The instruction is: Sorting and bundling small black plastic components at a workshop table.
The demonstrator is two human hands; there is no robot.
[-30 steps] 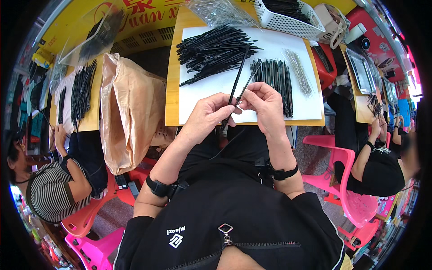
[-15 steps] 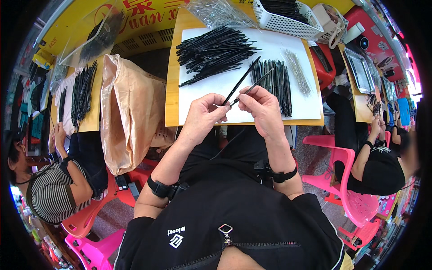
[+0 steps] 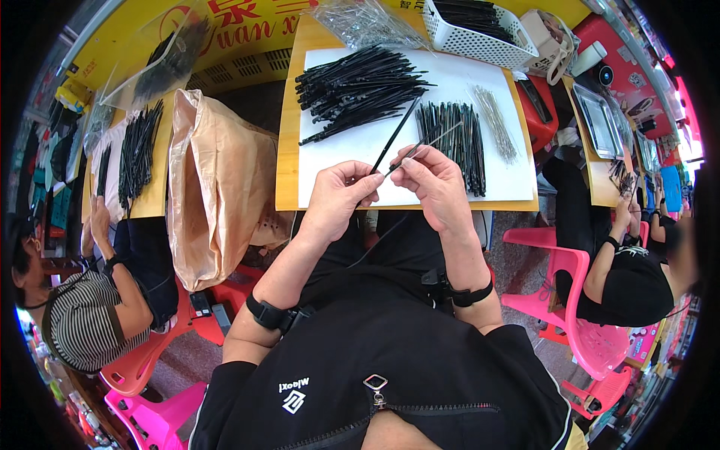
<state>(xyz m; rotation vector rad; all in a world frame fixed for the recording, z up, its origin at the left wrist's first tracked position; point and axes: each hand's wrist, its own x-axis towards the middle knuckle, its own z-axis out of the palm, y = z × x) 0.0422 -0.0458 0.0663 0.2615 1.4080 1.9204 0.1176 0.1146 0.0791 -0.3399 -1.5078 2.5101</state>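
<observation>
Far left, a co-worker in a striped top (image 3: 90, 322) sits near a bunch of slender black strips (image 3: 139, 154); next, an upright, crumpled tan bag (image 3: 217, 187). On the wooden table (image 3: 289, 180), over a smooth white sheet (image 3: 319, 176), lies a loose heap of long black strips (image 3: 352, 94).

Left hand (image 3: 334, 196): thumb and fingers pinch the lower end of a single long, thin black strip (image 3: 397, 135); its upper end slants up and right over the sheet. A second ago it hung out below the hand; that lower length is no longer seen.

Right hand (image 3: 435, 187): grasping, by fingertip pinch, a slim dark piece with a thin pale end (image 3: 448, 130). It now leans further right, opening a wider V with the strip. Near ends meet or almost meet between the hands; cannot tell if joined. Both pieces stay held, so the handling looks mid-step.

Beyond, right: neatly aligned black strips (image 3: 472, 157), then thin silvery wires (image 3: 495, 124).
</observation>
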